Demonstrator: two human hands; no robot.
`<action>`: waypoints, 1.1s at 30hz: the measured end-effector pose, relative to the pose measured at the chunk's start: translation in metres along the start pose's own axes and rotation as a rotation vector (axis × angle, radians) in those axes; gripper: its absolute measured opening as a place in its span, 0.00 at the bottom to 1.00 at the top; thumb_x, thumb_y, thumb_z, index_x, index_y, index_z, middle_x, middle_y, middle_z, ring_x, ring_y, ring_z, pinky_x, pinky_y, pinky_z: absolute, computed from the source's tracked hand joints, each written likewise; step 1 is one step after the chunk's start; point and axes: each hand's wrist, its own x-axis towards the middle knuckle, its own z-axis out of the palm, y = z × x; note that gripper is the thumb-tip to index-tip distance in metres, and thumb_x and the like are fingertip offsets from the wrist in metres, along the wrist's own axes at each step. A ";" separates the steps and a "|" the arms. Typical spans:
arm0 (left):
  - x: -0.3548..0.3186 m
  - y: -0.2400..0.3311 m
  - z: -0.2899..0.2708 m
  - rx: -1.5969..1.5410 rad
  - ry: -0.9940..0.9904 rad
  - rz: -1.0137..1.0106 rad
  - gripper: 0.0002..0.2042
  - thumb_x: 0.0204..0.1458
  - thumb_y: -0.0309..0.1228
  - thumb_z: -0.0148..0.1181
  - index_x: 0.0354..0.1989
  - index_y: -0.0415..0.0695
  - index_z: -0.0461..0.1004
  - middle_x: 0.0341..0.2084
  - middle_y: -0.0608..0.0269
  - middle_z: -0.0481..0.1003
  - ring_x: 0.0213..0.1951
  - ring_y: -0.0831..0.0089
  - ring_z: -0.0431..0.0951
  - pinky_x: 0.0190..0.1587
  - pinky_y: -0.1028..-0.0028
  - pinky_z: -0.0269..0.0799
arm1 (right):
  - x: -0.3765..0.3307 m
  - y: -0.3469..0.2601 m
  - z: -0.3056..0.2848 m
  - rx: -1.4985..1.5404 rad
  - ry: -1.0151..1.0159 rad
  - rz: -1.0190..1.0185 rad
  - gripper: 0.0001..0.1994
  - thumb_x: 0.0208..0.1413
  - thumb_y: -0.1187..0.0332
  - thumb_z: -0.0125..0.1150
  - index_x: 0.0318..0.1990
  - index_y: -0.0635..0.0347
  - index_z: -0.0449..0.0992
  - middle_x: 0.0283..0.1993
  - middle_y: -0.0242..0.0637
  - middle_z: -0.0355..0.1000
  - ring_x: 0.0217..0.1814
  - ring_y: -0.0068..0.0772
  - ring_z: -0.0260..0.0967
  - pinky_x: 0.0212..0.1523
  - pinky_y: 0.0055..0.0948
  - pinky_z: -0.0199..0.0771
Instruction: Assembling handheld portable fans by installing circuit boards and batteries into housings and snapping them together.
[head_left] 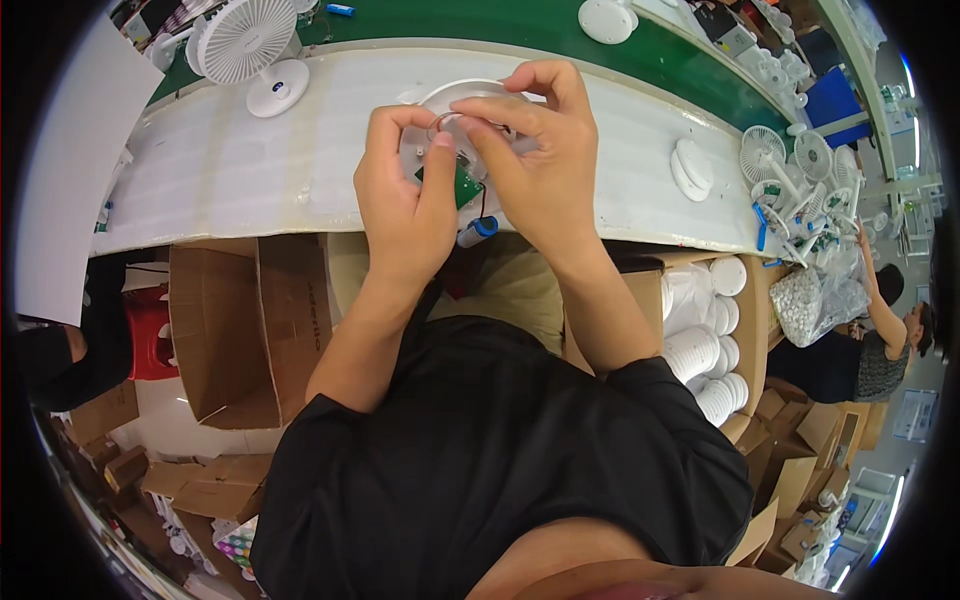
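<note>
Both hands meet over a white round fan base (462, 90) at the near middle of the bench. My left hand (405, 195) is closed, its thumb and forefinger pinching a thin reddish wire (447, 117). The fingertips of my right hand (540, 150) close on the same wire, close beside the left thumb. Below the fingers, a green circuit board (466, 187) shows between the hands. From it a dark red lead runs down to a blue cylindrical battery (478, 232) at the bench's front edge. My fingers hide part of the base's inside.
A white desk fan (250, 45) stands at the far left of the white bench (270, 170). White discs (691, 170) lie to the right, before piled fan parts (800, 190). Beyond runs a green belt (480, 25). Cardboard boxes (225, 335) flank me; another person (870, 330) is at right.
</note>
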 end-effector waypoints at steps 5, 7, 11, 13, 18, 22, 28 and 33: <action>0.003 -0.010 0.001 0.079 0.235 0.153 0.06 0.53 0.23 0.53 0.39 0.40 0.68 0.34 0.60 0.71 0.34 0.73 0.68 0.39 0.77 0.65 | 0.001 -0.002 0.014 -0.079 0.019 -0.045 0.09 0.45 0.79 0.65 0.34 0.56 0.85 0.46 0.37 0.63 0.45 0.32 0.64 0.40 0.23 0.69; 0.005 -0.008 -0.008 0.165 0.188 0.183 0.06 0.53 0.22 0.53 0.39 0.41 0.68 0.30 0.62 0.71 0.31 0.74 0.67 0.36 0.77 0.64 | 0.004 -0.006 0.018 -0.111 0.015 -0.078 0.10 0.44 0.79 0.65 0.34 0.56 0.85 0.45 0.36 0.63 0.43 0.31 0.64 0.38 0.23 0.69; 0.005 -0.004 -0.023 0.194 0.110 0.152 0.06 0.52 0.22 0.54 0.38 0.41 0.69 0.26 0.65 0.70 0.27 0.77 0.65 0.31 0.78 0.61 | 0.003 -0.010 0.026 -0.128 0.000 -0.117 0.09 0.44 0.79 0.64 0.32 0.56 0.85 0.43 0.36 0.63 0.42 0.31 0.63 0.37 0.24 0.68; 0.006 -0.001 -0.031 0.176 0.050 0.105 0.05 0.52 0.22 0.55 0.36 0.42 0.70 0.23 0.67 0.69 0.24 0.79 0.64 0.28 0.80 0.59 | 0.003 -0.011 0.027 -0.135 -0.009 -0.134 0.08 0.43 0.79 0.64 0.31 0.56 0.84 0.41 0.36 0.63 0.41 0.32 0.63 0.37 0.25 0.67; 0.022 0.020 -0.059 0.178 -0.256 -0.030 0.04 0.51 0.21 0.57 0.34 0.41 0.73 0.19 0.71 0.67 0.19 0.83 0.60 0.23 0.83 0.53 | 0.014 -0.018 0.011 -0.103 -0.254 0.055 0.10 0.46 0.81 0.62 0.36 0.58 0.83 0.41 0.35 0.67 0.39 0.29 0.66 0.39 0.22 0.69; 0.028 0.026 -0.057 0.186 -0.300 -0.069 0.04 0.51 0.20 0.58 0.35 0.40 0.75 0.20 0.71 0.68 0.18 0.84 0.58 0.22 0.85 0.51 | 0.020 -0.003 -0.002 0.000 -0.144 0.011 0.09 0.46 0.79 0.62 0.36 0.59 0.82 0.40 0.34 0.69 0.39 0.29 0.67 0.40 0.22 0.69; 0.020 0.023 -0.045 0.243 -0.231 -0.072 0.08 0.53 0.17 0.57 0.41 0.37 0.76 0.29 0.63 0.76 0.25 0.83 0.66 0.28 0.88 0.62 | 0.016 0.024 -0.030 0.190 0.071 -0.080 0.08 0.48 0.76 0.62 0.37 0.61 0.79 0.38 0.32 0.73 0.37 0.28 0.68 0.42 0.22 0.67; 0.019 0.016 -0.043 0.205 -0.144 0.014 0.07 0.53 0.18 0.57 0.39 0.38 0.77 0.25 0.67 0.73 0.20 0.86 0.62 0.22 0.85 0.55 | -0.065 0.012 -0.026 0.510 0.222 0.419 0.04 0.51 0.80 0.57 0.35 0.63 0.73 0.35 0.35 0.71 0.40 0.28 0.70 0.42 0.23 0.70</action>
